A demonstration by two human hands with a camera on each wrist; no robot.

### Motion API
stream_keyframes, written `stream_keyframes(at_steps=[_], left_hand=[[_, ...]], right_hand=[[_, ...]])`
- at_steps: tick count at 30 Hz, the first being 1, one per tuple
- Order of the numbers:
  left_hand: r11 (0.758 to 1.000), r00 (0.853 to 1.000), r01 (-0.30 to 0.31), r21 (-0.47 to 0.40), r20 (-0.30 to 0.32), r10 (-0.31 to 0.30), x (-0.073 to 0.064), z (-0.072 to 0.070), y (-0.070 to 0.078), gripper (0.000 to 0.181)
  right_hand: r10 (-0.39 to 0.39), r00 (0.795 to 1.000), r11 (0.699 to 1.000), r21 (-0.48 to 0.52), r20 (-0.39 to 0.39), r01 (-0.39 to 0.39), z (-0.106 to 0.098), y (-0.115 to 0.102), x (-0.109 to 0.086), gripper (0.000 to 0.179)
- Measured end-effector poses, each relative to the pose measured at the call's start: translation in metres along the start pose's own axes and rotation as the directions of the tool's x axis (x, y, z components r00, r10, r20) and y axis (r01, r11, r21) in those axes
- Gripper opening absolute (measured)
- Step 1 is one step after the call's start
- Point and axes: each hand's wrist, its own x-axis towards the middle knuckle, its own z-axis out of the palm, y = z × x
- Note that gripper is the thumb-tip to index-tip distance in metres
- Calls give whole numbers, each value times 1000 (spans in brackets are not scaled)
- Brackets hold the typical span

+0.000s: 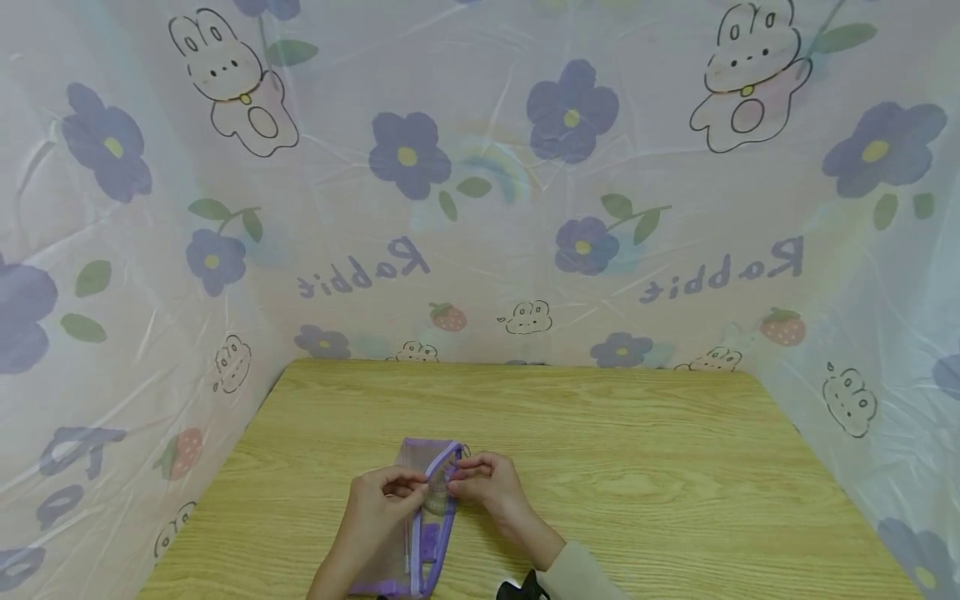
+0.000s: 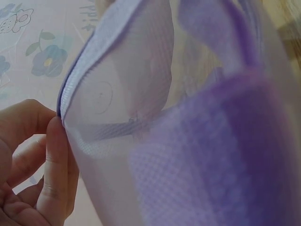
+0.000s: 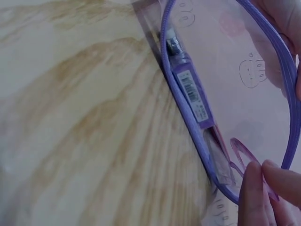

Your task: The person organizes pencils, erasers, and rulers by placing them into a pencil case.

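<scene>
A see-through mesh zip pouch [image 1: 392, 546] with purple trim lies on the table, its zipped mouth spread apart. My left hand [image 1: 378, 504] pinches the left zip edge [image 2: 64, 101] between thumb and finger. Inside the mouth's far end, my right hand [image 1: 491, 492] pinches a thin pink-purple loop [image 3: 244, 149]; which item the loop belongs to cannot be told. A purple item with a white barcode label [image 3: 193, 95] lies in the pouch, close to the right zip edge [image 3: 186, 113]. Part of the contents is hidden by the fingers and the mesh.
The wood-grain table [image 1: 637, 467] stretches away behind and to the right of the pouch. Sheets printed with rabbits and flowers [image 1: 480, 208] rise at its back and both sides. A black object [image 1: 522, 587] shows by the right sleeve at the bottom edge.
</scene>
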Motion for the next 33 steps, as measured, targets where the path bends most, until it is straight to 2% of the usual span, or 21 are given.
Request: stream_keyframes(at_steps=[12, 24, 33], left_hand=[[999, 1000, -14, 39, 11, 13, 1, 2, -3, 10], [1000, 1000, 4, 6, 0, -4, 1, 2, -1, 11], [1000, 1000, -6, 27, -7, 6, 1, 2, -2, 10]], right_hand=[[-41, 999, 999, -36, -7, 41, 1, 1, 2, 30], [-113, 994, 973, -205, -4, 110, 3, -3, 1, 26], [-102, 995, 962, -254, 1, 99, 4, -4, 1, 14]])
